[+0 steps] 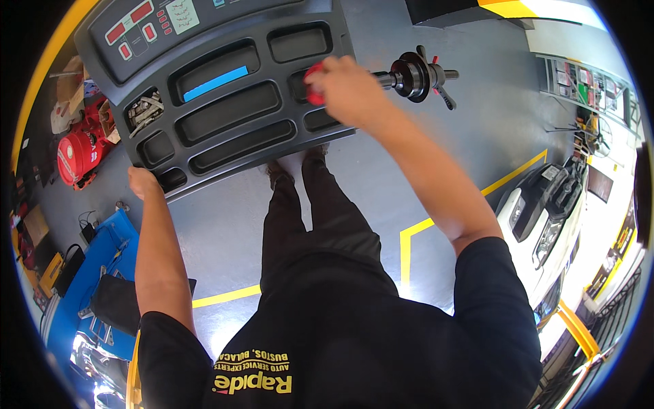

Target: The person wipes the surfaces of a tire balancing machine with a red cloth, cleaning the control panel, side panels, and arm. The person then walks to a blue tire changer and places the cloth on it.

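A dark grey wheel balancer stands before me, its moulded tray top point(300, 140) divided into several compartments. My left hand point(142, 183) is closed at the tray's near left corner, with the fingers partly hidden. Over the right-hand compartments, my right hand point(344, 87) grips a bright red object point(315, 83); its kind is hard to tell under the fingers. A blue strip point(216, 83) lies slantwise in the long upper compartment. Small metal pieces, probably wheel weights point(145, 113), fill the left compartment. The control panel point(146, 31) has red displays and buttons.
To the right, the balancer's shaft point(415, 76) sticks out with a handled clamping nut. A red tank point(78, 155) and a blue machine point(112, 252) are at left. A white car point(545, 218) stands at right, beyond yellow floor lines point(407, 247).
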Motion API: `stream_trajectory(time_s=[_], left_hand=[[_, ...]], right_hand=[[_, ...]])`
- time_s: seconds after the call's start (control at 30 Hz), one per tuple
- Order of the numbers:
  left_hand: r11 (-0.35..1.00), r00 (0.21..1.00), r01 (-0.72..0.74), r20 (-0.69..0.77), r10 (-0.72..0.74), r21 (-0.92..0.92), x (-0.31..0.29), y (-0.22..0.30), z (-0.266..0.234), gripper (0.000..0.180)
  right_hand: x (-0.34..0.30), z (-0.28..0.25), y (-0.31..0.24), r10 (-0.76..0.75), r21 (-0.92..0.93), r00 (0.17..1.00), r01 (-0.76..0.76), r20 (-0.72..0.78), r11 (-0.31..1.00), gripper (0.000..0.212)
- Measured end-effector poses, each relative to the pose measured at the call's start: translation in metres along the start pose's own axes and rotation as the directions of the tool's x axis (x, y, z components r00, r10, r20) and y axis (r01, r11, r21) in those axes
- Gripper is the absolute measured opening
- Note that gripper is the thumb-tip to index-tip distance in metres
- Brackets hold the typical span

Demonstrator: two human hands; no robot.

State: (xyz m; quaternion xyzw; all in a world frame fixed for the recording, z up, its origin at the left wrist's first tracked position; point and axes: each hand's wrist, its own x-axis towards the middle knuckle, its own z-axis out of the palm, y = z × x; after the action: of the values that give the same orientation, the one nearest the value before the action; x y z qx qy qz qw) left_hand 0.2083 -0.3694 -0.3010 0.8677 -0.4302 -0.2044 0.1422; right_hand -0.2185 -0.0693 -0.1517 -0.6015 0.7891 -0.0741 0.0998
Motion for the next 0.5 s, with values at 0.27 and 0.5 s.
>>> stream_trajectory(time_s=[0.27,0.5], left_hand=[[0.992,0.996,-0.086,-0.004,0.086,-0.087,0.010,-0.017,0.002,0.054],[0.989,0.999,0.044,0.016,-0.043,-0.141,-0.023,0.008,-0.013,0.056]], right_hand=[[-0.013,-0.002,0.011,0.125,-0.326,0.943,-0.019,0.307,0.945,0.019],[-0.062,0.013,-0.013,0.325,0.088,0.907,-0.359,0.267,0.929,0.036]])
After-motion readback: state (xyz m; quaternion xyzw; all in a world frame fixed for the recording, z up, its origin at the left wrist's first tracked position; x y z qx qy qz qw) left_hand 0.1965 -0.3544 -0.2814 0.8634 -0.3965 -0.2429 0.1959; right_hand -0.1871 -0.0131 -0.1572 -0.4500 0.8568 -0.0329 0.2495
